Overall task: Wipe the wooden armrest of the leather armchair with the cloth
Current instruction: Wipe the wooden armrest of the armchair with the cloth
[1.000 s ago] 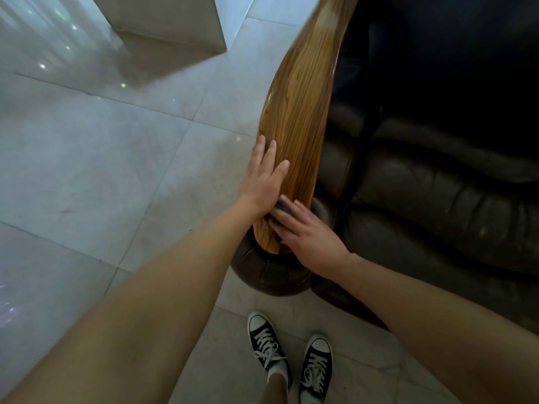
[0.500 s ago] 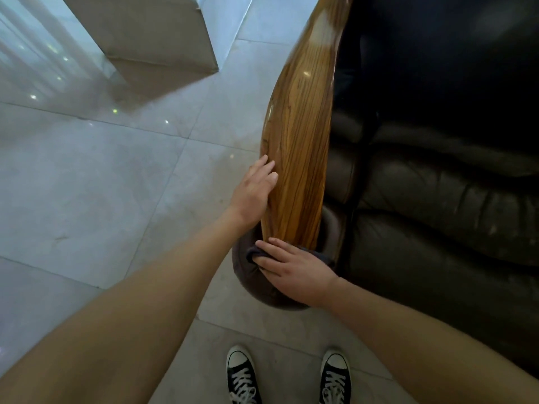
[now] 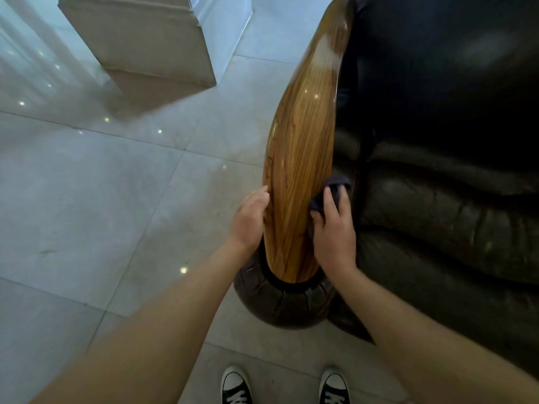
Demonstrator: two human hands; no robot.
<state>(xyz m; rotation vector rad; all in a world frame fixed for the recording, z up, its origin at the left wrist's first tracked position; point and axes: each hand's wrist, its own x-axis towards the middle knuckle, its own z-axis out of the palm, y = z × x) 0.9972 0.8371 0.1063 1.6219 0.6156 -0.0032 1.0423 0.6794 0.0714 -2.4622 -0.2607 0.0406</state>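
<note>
A glossy wooden armrest (image 3: 303, 158) runs away from me along the left side of a dark leather armchair (image 3: 443, 199). My right hand (image 3: 332, 231) presses a dark cloth (image 3: 335, 191) against the armrest's right edge, next to the seat cushion; most of the cloth is hidden under my fingers. My left hand (image 3: 250, 220) rests flat against the armrest's left edge, fingers together, holding nothing. The armrest's rounded front end sits over a leather-covered base (image 3: 280, 301).
Pale glossy floor tiles (image 3: 102, 199) spread to the left. A beige pillar or box (image 3: 151, 39) stands at the top left. My two black-and-white sneakers (image 3: 236, 386) are at the bottom, just in front of the chair.
My right hand has slid the cloth from the armrest's front tip up along its right edge. My left hand has stayed on the left edge, a little nearer the front end.
</note>
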